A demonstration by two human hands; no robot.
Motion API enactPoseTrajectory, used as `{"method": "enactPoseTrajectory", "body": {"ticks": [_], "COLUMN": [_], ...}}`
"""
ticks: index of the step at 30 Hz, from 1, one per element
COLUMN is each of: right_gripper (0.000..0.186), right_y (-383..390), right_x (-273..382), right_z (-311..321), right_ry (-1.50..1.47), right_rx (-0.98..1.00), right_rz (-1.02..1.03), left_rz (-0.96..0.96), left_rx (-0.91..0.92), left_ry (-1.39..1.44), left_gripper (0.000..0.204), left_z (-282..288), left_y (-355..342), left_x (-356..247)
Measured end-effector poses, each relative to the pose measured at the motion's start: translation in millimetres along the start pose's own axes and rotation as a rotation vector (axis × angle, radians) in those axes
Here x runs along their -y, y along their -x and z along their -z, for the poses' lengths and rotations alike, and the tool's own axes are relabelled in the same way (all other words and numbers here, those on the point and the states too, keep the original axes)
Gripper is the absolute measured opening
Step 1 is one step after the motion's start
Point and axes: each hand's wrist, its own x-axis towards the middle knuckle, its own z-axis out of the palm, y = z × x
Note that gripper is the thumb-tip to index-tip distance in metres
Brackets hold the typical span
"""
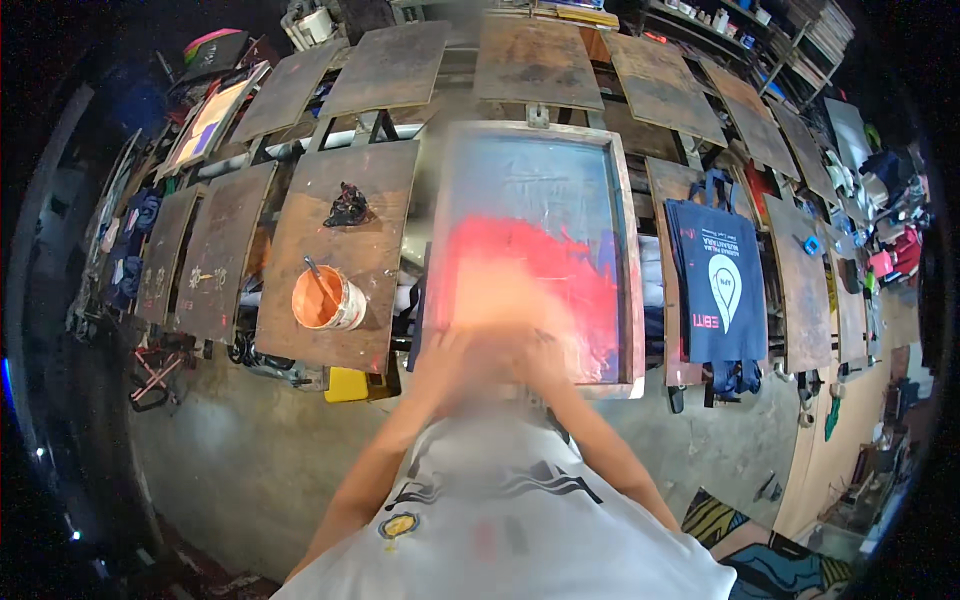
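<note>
Both of my hands are at the near part of a wooden-framed printing screen (630, 290). Red-orange ink (590, 310) covers the lower half of its blue-grey mesh. My left hand (445, 355) and my right hand (545, 360) are side by side, fingers curled in as if round something. A blur between them hides what they hold. To the left, a white bucket (347, 308) smeared with orange ink stands on a brown board, a stick leaning in it. A crumpled dark lump (349, 204) lies farther back on that board.
Right of the screen, dark blue printed tote bags (715, 280) lie stacked on another board. Several brown boards, such as one at the far left (220, 255), line both sides of a long rack. A yellow container (347, 385) is below the bucket's board. Cluttered shelves (700, 25) stand behind.
</note>
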Motion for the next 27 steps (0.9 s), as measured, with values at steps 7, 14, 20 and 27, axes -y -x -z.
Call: {"method": "enactPoseTrajectory", "body": {"ticks": [7, 14, 20, 27], "right_gripper": [0.014, 0.016, 0.015, 0.018], "right_y": [-17.8, -97.5, -66.6, 11.8], "right_x": [13.8, -49.4, -43.3, -1.0], "right_z": [50.1, 11.9, -11.8, 38.0], "right_ry": [-0.053, 0.075, 0.047, -0.072], "right_rx": [0.384, 0.182, 0.231, 0.408], "right_rz": [-0.129, -0.043, -0.017, -0.06], "left_rz": [0.055, 0.003, 0.036, 0.108], "left_rx": [0.279, 0.023, -0.15, 0.07], "left_ry": [0.142, -0.047, -0.043, 0.026], "left_gripper": [0.046, 0.042, 0.052, 0.047], "left_z": [37.4, 23.6, -22.4, 6.4], "left_y": [0.9, -87.4, -45.8, 36.9], "left_x": [-10.0, 15.0, 7.0, -46.6]}}
